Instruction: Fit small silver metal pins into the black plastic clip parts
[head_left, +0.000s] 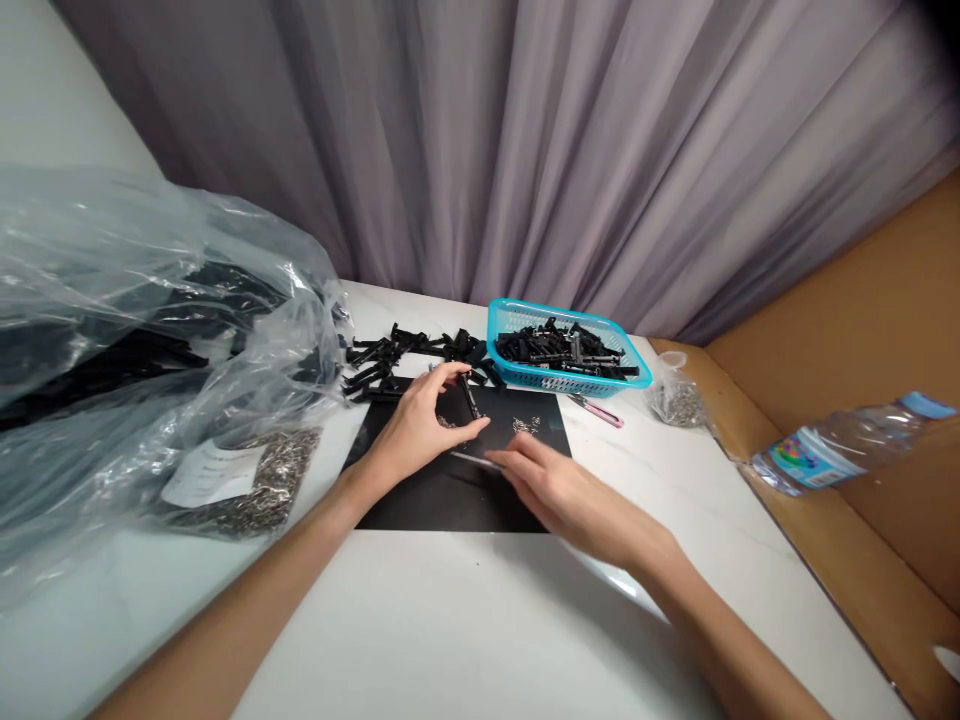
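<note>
Black part (469, 397) in left hand (429, 420), slim tool (474, 460) in right hand (562, 490), white label (214, 474) illegible

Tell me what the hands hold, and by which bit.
The left hand holds a narrow black plastic-looking part by its two ends. The right hand grips a thin grey rod by one end, the other sticking out.

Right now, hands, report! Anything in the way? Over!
Left hand: holding black part. Right hand: holding thin tool. Small shiny bits close by on black mat.
</note>
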